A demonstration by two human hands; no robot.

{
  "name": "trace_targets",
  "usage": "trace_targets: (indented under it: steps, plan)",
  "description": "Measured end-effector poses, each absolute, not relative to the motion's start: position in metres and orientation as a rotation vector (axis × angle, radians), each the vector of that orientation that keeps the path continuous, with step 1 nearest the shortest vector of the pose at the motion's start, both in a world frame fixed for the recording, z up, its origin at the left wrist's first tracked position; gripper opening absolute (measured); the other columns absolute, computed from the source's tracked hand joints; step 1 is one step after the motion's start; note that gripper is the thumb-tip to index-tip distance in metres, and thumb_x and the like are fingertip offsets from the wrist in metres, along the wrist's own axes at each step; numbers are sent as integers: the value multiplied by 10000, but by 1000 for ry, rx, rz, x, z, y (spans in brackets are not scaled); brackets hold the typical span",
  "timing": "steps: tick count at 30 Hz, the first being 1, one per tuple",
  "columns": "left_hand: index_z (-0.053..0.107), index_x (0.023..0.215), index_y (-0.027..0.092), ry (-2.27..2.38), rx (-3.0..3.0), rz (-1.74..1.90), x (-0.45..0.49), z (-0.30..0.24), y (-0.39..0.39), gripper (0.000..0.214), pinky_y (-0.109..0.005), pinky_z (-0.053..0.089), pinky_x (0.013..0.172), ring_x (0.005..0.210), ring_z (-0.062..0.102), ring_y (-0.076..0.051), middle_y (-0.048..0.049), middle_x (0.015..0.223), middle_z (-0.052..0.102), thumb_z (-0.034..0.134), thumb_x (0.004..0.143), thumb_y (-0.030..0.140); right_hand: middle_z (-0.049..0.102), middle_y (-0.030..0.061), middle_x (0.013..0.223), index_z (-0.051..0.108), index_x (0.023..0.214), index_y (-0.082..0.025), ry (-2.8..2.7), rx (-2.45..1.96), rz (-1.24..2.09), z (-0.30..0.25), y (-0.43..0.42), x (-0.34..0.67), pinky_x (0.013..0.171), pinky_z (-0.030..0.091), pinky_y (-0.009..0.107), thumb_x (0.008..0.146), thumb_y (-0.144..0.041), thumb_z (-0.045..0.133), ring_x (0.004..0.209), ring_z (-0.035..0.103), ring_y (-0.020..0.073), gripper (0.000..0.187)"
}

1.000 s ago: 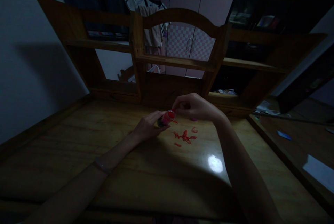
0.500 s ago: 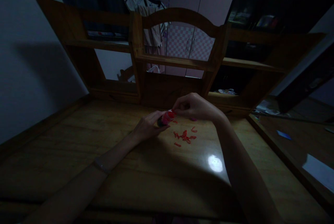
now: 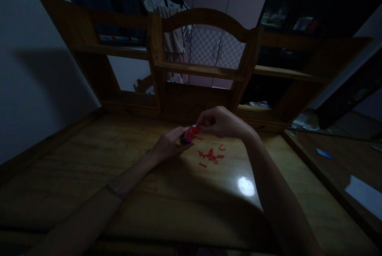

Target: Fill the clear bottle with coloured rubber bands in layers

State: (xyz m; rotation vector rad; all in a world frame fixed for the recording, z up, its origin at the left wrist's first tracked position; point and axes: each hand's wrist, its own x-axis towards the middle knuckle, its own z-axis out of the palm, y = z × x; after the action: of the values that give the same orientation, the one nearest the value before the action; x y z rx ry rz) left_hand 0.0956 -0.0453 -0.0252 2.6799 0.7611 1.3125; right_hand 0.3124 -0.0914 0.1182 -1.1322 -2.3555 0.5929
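My left hand [image 3: 169, 144] is wrapped around a small cylindrical container [image 3: 189, 135], dark at its lower end and pink-red toward the top. It is tilted, with its red end pointing up and right. At that end, the fingertips of my right hand [image 3: 219, 123] are pinched together; what they hold, if anything, is too small to make out. On the desktop below and right of the container lies a loose cluster of small red wire-like loops [image 3: 211, 155], resembling paper clips. A few of these loops lie apart from the cluster.
The wooden desktop [image 3: 125, 160] reflects a bright spot of light at the right. Along its back stands a wooden shelf unit [image 3: 203, 72]. A side surface at the right holds a blue card [image 3: 324, 153] and a white sheet [image 3: 365, 195].
Almost nothing differs. Both hands stay at the container, with only a very slight shift of my right fingers at its red end.
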Motion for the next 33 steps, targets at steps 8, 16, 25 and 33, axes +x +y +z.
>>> trace_targets:
  steps: [8, 16, 25, 33]
  plan:
    - [556, 1142, 185, 740, 2665, 1254, 95, -28, -45, 403, -318, 554, 803, 932, 651, -191, -83, 1049, 649, 666, 805, 377, 497, -36, 585, 736, 869, -135, -2404, -1167, 390, 112, -87, 307, 551, 245, 244, 769, -244, 630, 561, 377, 67, 182]
    - [549, 1141, 193, 785, 2641, 1200, 95, -29, -44, 404, -311, 551, 794, 903, 635, -179, -70, 1022, 638, 660, 808, 394, 523, -27, 596, 746, 868, -136, -2398, -1192, 313, 114, -90, 304, 556, 244, 243, 805, -238, 604, 555, 381, 63, 186]
    - [546, 1152, 195, 777, 2662, 1231, 94, -31, -43, 413, -318, 547, 814, 930, 643, -191, -73, 1042, 642, 658, 809, 396, 682, 24, 732, 757, 973, -147, -2472, -1133, 418, 123, -99, 304, 579, 321, 214, 821, -166, 531, 616, 530, 89, 272]
    - [529, 1183, 207, 736, 2702, 1194, 94, -29, -45, 436, -317, 529, 828, 947, 641, -197, -71, 1061, 643, 652, 817, 409, 701, 28, 724, 763, 959, -158, -2655, -1146, 533, 112, -92, 302, 585, 340, 217, 803, -148, 489, 597, 551, 91, 316]
